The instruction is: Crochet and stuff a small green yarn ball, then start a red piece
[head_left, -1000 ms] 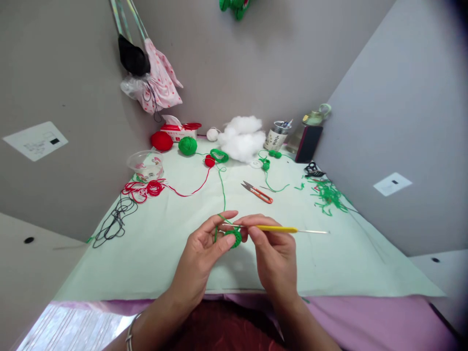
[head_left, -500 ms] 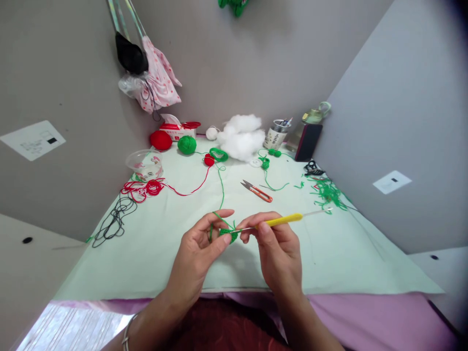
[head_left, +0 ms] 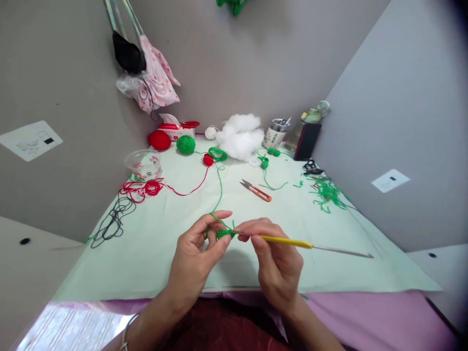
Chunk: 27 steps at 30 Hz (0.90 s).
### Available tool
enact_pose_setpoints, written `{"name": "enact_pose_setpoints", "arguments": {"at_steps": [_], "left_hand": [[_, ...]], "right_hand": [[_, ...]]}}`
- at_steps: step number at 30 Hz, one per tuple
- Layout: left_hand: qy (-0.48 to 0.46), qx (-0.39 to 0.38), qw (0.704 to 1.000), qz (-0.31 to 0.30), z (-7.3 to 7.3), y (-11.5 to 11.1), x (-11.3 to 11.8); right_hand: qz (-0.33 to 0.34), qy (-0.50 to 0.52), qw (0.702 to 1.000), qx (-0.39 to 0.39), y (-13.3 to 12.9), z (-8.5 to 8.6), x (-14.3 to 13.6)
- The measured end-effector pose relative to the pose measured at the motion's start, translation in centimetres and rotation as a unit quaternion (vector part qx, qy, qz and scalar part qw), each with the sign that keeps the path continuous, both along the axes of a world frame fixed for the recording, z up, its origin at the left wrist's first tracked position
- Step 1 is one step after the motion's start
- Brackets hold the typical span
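Note:
Pinched between the thumb and fingers of my left hand (head_left: 199,246) is a small green crochet piece (head_left: 224,234). Green yarn (head_left: 221,187) runs from the table over my raised left index finger to the piece. My right hand (head_left: 280,258) grips a crochet hook (head_left: 287,241) by its yellow handle. One metal end of the hook meets the edge of the crochet piece; the other end sticks out to the right. Exactly how the tip sits in the stitches is too small to make out.
Orange-handled thread snips (head_left: 256,190) lie beyond my hands. Farther back are a green yarn ball (head_left: 185,145), a red yarn ball (head_left: 160,140), white stuffing (head_left: 241,139) and a pen holder (head_left: 276,134). Green yarn scraps (head_left: 327,192) lie right, black cord (head_left: 115,219) left.
The hook's free right end has swung downward, so the handle now slants down to the right. My right hand has turned with it; my left hand still holds the crochet piece.

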<state>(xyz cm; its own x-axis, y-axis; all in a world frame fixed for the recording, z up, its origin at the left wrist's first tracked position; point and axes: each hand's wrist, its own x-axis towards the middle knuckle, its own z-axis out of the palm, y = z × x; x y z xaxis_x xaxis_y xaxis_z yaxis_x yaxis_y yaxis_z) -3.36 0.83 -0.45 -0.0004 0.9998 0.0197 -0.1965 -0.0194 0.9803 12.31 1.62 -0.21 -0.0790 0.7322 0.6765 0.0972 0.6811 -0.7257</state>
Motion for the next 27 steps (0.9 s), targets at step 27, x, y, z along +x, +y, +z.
{"name": "enact_pose_setpoints", "arguments": {"at_steps": [27], "left_hand": [[-0.195, -0.115, 0.972, -0.068, 0.5, 0.2, 0.9]], "right_hand": [[-0.143, -0.123, 0.973, 0.136, -0.6, -1.9, -0.8]]}}
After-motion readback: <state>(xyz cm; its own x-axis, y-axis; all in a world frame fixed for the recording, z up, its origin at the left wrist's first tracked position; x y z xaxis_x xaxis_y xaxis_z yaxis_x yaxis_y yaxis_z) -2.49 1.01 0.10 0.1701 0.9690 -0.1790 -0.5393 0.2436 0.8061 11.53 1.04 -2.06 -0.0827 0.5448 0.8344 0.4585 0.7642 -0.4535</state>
